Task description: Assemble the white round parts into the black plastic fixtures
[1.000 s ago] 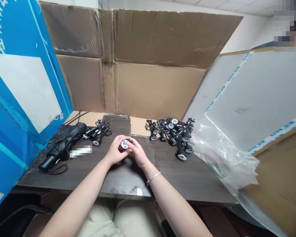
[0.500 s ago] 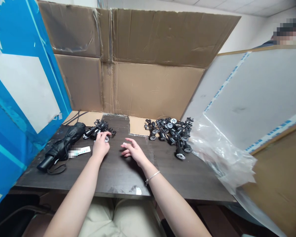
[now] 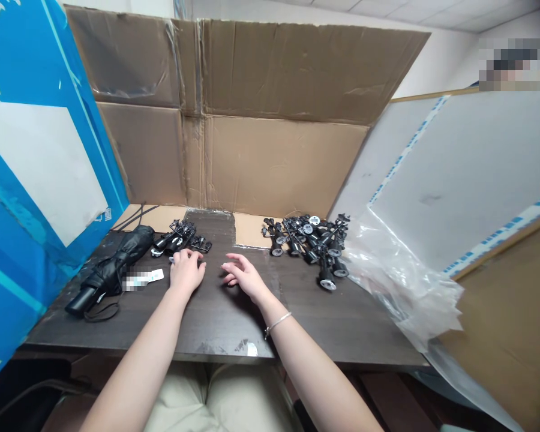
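Note:
My left hand (image 3: pixel 187 273) is at the near side of a small pile of black parts (image 3: pixel 179 233). Its fingers are bent down and hide whatever lies beneath them; a pale edge shows beside the fingers. The parts have short black cylinders, pale round ends and thin jointed stems. My right hand (image 3: pixel 245 277) hovers over the middle of the table, palm turned inward, fingers loosely curved and apart with nothing in them. A larger pile of the same black parts (image 3: pixel 312 243) lies to its right.
A folded black umbrella (image 3: pixel 121 255) with a wrist strap lies at the left, beside a white tag (image 3: pixel 153 276). Clear plastic sheeting (image 3: pixel 387 276) hangs over the table's right side. Cardboard (image 3: pixel 288 162) stands behind, a blue panel (image 3: pixel 94 72) at left. Part of a person shows beyond the right-hand board.
My left hand has drawn back slightly toward me, its fingers more bent. The right hand has hardly moved. The view has shifted a little.

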{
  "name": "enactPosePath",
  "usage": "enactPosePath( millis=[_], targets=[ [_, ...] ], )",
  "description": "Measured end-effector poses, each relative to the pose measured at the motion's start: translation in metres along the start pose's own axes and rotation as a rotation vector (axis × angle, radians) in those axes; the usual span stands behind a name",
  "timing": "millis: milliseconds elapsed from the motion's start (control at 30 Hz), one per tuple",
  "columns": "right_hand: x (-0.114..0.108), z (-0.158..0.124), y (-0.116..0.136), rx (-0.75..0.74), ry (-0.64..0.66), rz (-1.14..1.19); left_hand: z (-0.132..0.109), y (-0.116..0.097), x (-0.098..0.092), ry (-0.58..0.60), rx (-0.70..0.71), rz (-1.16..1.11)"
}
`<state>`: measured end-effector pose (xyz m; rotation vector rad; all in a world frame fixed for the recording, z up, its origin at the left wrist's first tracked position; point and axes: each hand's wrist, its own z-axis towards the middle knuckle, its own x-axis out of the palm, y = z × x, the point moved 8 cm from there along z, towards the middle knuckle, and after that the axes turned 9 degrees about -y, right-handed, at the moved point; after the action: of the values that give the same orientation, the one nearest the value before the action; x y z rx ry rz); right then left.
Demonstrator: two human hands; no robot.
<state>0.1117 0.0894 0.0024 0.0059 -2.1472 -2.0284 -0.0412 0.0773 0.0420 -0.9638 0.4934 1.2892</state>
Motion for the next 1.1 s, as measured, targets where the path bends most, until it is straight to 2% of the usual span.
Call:
enactPosePath(
  millis=[100,167,267,367,433,467,500,600,700,800,900,967,1033,1100],
  targets=[
    [-0.008,-0.001,0.014,-0.145,0.001,-0.201,0.003,-0.007,-0.024,-0.225,0.023,-0.104],
    [-0.020,-0.004,0.029,-0.262,0.013,-0.422,0.004,-0.012,-0.031,-0.273,0.041,-0.263],
    [-0.059,-0.011,0.050,-0.319,-0.060,-0.719,0.004,-0.018,-0.020,-0.104,0.033,-0.567],
    [-0.124,-0.022,0.081,-0.377,-0.383,-1.059,0.001,-0.024,-0.008,0.029,0.023,-0.706],
    [-0.171,-0.032,0.093,-0.308,-0.615,-1.251,0.000,-0.026,-0.006,0.043,0.033,-0.720],
    [-0.190,-0.036,0.094,-0.247,-0.673,-1.320,0.000,-0.026,-0.005,0.044,0.033,-0.721],
    [-0.206,-0.037,0.091,-0.181,-0.674,-1.379,0.000,-0.026,-0.005,0.044,0.029,-0.720],
    [-0.232,-0.033,0.067,-0.025,-0.496,-1.466,0.000,-0.024,-0.003,0.048,0.017,-0.718],
    [-0.237,-0.027,0.043,0.006,-0.352,-1.497,-0.001,-0.024,-0.001,0.058,0.013,-0.722],
    [-0.238,-0.022,0.033,-0.003,-0.377,-1.495,-0.001,-0.024,-0.002,0.050,0.018,-0.721],
    [-0.241,-0.021,0.037,-0.040,-0.490,-1.432,-0.001,-0.024,-0.003,0.030,0.020,-0.726],
    [-0.245,-0.024,0.046,-0.080,-0.606,-1.299,-0.001,-0.024,-0.004,0.024,0.014,-0.732],
    [-0.253,-0.030,0.054,-0.096,-0.748,-1.036,-0.001,-0.024,-0.005,0.025,0.012,-0.736],
    [-0.262,-0.036,0.056,-0.087,-0.867,-0.666,-0.001,-0.024,-0.005,0.027,0.013,-0.737]
  ],
)
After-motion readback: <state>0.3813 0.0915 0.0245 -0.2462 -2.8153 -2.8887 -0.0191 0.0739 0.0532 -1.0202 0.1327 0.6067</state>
